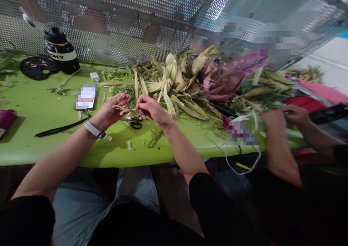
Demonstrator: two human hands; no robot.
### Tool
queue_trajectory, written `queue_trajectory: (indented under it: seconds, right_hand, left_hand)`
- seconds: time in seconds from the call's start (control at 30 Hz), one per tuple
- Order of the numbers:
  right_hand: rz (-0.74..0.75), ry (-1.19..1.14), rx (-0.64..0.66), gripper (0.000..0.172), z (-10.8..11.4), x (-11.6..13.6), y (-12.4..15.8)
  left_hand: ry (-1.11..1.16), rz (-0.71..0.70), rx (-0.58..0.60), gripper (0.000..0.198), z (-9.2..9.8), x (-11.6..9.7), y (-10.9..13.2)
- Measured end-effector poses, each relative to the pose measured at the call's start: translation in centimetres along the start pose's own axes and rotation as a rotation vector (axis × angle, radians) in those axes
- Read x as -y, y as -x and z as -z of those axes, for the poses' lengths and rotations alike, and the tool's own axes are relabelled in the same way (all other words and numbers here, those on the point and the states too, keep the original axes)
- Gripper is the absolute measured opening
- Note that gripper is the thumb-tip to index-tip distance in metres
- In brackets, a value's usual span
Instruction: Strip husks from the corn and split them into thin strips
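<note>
My left hand, with a pale watch at its wrist, is closed around thin strips of dry corn husk. My right hand pinches at the right end of these strips, its fingertips pressed together; the exact grip is partly hidden. Just under the strips, black-handled scissors lie on the green table. A tangle of fine green strands sits behind both hands. Beyond it, a large heap of pale and yellowish corn husks spreads to the right.
A phone, a white charger, a black strap, a black mask and a dark bottle are on the left. A purple plastic bag rests on the husks. At right, another person's hands work close by. Perforated metal stands behind.
</note>
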State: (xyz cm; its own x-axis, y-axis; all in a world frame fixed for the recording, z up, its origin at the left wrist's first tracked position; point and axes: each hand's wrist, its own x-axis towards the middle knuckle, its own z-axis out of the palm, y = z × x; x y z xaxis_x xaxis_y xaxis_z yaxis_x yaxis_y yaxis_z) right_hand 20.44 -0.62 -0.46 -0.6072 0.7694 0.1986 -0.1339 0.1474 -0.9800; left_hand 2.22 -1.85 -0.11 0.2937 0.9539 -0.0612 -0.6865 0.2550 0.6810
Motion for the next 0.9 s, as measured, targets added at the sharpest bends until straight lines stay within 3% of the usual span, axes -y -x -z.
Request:
queue_trajectory:
  seconds: [0.27,0.53,0.7,0.9]
  right_hand:
    - [0.144,0.397,-0.062,0.015,-0.6,0.3,0.6]
    - [0.367,0.910,-0.035,0.013,0.9,1.2,1.0]
    - [0.374,0.993,0.008,0.020,1.1,1.1,1.1]
    - [0.389,0.952,-0.077,0.035,1.5,1.4,1.1]
  left_hand:
    - [-0.151,-0.037,0.023,0.017,0.1,0.1,0.1]
    - [-0.128,-0.102,-0.024,0.013,0.6,0.0,-0.4]
    - [-0.107,-0.105,-0.009,0.012,1.2,0.2,-0.7]
    - [-0.120,-0.085,-0.001,0.012,1.1,-0.1,-0.7]
